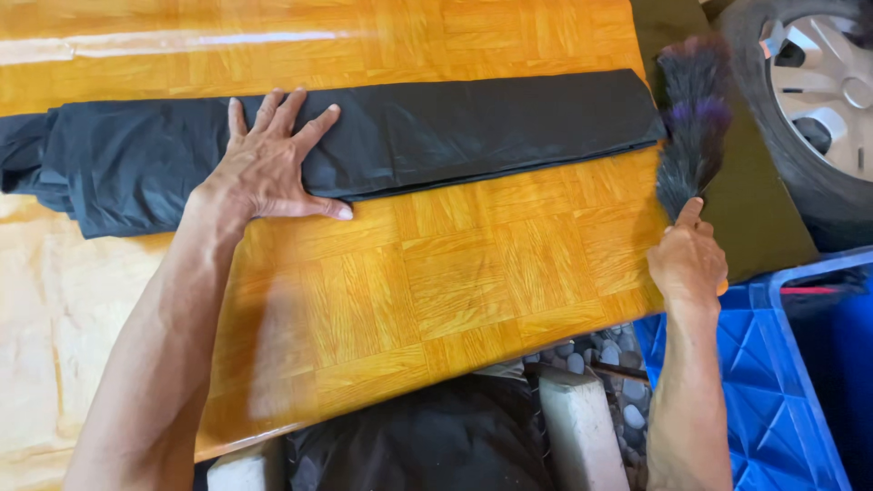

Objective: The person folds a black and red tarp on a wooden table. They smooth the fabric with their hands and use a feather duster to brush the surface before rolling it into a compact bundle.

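Observation:
A long folded black plastic sheet (473, 127) lies across a glossy wooden parquet tabletop (455, 273). My left hand (273, 164) rests flat on it, fingers spread, pressing down near its left half. My right hand (688, 259) is at the table's right edge, closed around the handle of a dark feather duster (693, 118) with purple-tinted bristles. The duster points away from me, its bristles blurred, just beside the right end of the black sheet.
A car wheel with a silver hubcap (818, 100) stands at the upper right on a dark olive mat (764, 218). A blue plastic crate (782, 382) sits at the lower right. Below the table edge are pebbles (591, 355), a white block (582, 427) and more black plastic (427, 436).

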